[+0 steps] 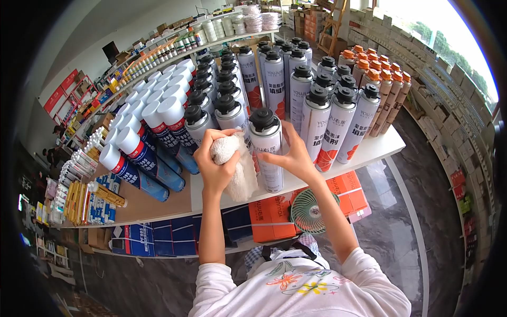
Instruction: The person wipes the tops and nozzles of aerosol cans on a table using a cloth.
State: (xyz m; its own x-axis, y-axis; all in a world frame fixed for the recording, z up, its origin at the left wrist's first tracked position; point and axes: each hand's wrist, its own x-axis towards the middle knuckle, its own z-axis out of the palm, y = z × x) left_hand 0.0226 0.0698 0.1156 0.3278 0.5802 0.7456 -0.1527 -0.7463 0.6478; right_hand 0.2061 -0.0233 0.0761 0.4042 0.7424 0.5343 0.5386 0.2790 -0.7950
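Observation:
A white cloth (244, 177) is bunched in my left hand (214, 161), its loose end hanging down beside a white can with a black cap (268, 158). That can stands upright near the front edge of the white shelf top (296, 182). My right hand (296, 156) is curved round the can's right side, with the thumb across its front. Rows of similar black-capped cans (315, 119) stand behind and to the right. Another black-capped can (198, 126) is just behind my left hand.
White-capped blue cans (150, 158) fill the left side, beside yellow tubes (79, 203). Orange-capped cans (393, 100) stand at the right end. Below the top are orange boxes (270, 219), a green fan (311, 211) and blue boxes (140, 238).

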